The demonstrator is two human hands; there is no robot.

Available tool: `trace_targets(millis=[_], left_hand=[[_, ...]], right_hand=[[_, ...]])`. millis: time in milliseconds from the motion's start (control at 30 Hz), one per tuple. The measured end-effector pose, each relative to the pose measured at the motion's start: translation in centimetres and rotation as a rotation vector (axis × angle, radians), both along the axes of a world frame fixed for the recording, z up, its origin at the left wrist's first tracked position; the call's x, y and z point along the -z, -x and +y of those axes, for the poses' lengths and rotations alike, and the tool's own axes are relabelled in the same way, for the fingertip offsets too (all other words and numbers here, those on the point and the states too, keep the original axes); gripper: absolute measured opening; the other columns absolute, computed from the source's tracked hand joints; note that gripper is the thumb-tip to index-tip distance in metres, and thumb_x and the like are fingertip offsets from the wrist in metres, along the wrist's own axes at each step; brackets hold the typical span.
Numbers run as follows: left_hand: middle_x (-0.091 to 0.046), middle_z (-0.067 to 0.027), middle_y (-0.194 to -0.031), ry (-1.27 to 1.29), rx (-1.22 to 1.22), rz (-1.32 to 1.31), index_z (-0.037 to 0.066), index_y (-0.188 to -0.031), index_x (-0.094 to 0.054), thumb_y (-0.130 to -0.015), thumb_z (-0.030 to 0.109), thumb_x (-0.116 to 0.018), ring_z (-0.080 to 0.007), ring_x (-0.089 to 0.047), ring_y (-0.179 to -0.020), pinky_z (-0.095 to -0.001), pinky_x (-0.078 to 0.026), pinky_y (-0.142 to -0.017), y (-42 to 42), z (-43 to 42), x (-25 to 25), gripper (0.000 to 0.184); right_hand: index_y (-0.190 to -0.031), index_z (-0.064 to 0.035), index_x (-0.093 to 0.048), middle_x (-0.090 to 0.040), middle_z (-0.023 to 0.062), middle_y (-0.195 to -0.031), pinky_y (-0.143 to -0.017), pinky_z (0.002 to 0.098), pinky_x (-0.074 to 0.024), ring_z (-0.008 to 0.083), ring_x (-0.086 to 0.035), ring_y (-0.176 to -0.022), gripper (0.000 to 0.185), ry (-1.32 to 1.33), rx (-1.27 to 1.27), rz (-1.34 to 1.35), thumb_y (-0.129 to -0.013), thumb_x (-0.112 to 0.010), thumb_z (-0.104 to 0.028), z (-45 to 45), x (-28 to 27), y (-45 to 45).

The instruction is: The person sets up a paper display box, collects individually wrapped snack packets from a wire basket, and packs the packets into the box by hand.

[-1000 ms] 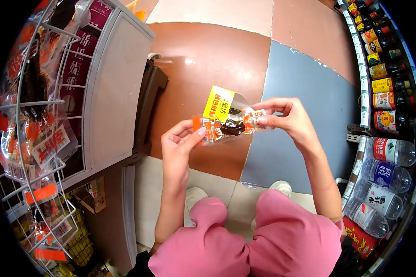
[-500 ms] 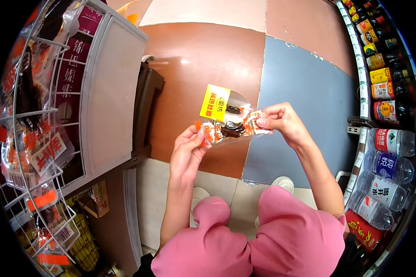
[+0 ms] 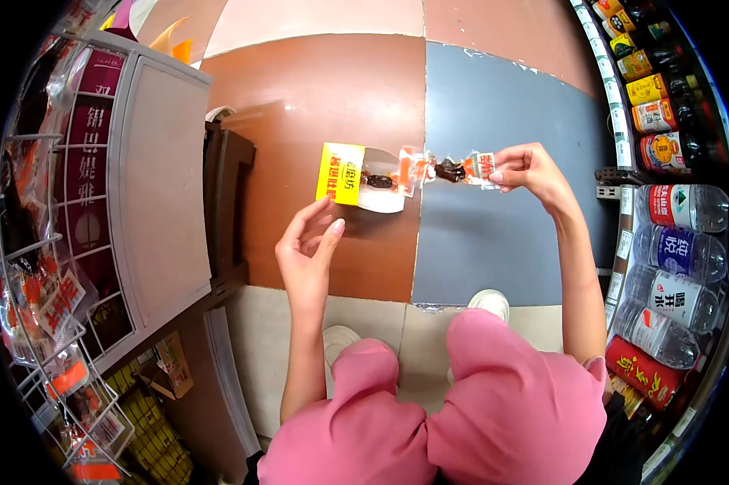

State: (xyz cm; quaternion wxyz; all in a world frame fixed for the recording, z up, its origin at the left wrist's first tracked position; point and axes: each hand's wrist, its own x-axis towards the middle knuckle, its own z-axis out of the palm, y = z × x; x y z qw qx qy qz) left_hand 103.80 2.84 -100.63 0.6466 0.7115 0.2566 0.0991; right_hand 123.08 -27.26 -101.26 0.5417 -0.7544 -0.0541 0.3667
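My right hand (image 3: pixel 526 178) pinches the end of a small clear snack packet (image 3: pixel 449 170) with dark pieces inside and an orange-and-white print. To its left, apparently joined to it or overlapping it, is a clear snack bag (image 3: pixel 384 182) with a yellow card header (image 3: pixel 342 174) and a dark piece showing. My left hand (image 3: pixel 309 242) is open, thumb and fingers apart, just below the header. A fingertip lies at the header's lower edge; whether it touches is unclear.
At left stand a wire rack (image 3: pixel 45 242) of packaged snacks and a pale cabinet panel (image 3: pixel 166 178). Shelves on the right hold sauce bottles (image 3: pixel 655 117) and water bottles (image 3: pixel 680 250) lying sideways. My pink-covered knees (image 3: pixel 510 380) are below, above the tiled floor (image 3: pixel 502 242).
My left hand has let go of the packaging and opened. My right hand has moved slightly up and right with its packet, and the yellow-headed bag now lies farther left, more stretched out.
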Motion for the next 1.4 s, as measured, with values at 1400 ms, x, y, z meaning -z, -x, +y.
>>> trace_targets(millis=[1400], left_hand=[[-0.059, -0.0162, -0.127, -0.568, 0.155, 0.016, 0.001, -0.119, -0.064, -0.081, 0.003, -0.07, -0.0304, -0.055, -0.12, -0.0396, -0.04, -0.104, -0.1, -2.3, 0.2, 0.038]], right_hand=[[-0.085, -0.0036, -0.057, -0.057, 0.0032, -0.059, -0.049, 0.029, -0.0421, 0.0122, -0.053, -0.052, 0.028, 0.043, 0.065, -0.382, -0.072, -0.082, -0.007, 9.8, 9.7, 5.7]])
